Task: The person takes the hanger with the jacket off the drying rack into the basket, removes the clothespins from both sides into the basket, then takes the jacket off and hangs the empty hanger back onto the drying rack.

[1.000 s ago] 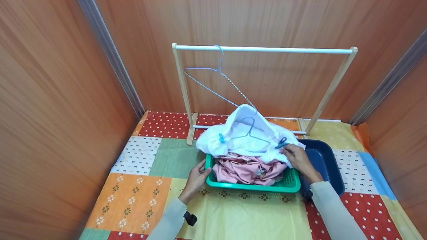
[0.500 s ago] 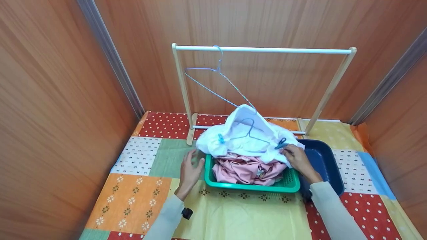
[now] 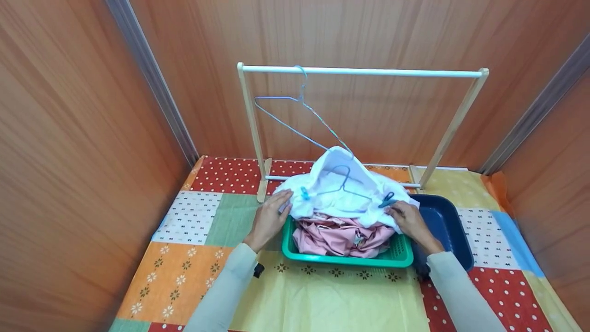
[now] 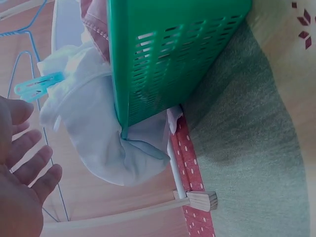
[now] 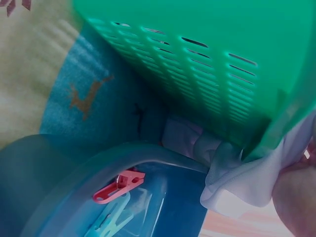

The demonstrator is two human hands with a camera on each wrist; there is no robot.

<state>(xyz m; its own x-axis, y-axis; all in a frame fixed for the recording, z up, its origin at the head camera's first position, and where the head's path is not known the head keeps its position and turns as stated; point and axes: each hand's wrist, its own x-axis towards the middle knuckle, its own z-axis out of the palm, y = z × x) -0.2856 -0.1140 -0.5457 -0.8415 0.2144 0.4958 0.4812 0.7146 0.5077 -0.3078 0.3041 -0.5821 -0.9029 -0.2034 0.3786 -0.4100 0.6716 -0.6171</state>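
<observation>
A white garment with a raised hood-like peak lies over the back of a green basket. Against it rests a blue wire hanger. A light-blue clothespin is on the garment's left side, a dark-blue clothespin on its right. My left hand is beside the left edge, fingers loosely extended near the light-blue clothespin; the left wrist view shows nothing in its palm. My right hand has curled fingers gripping the garment beside the dark-blue clothespin; its fingertips are partly hidden.
Crumpled pink cloth fills the basket's front. A dark-blue tub stands right of it, holding a red clothespin and a turquoise clothespin. Behind rises a rack with another wire hanger on its bar.
My left hand has let go of the basket's left rim, drawn away, then moved up to the garment's left side. My right hand has stayed by the dark-blue clothespin.
</observation>
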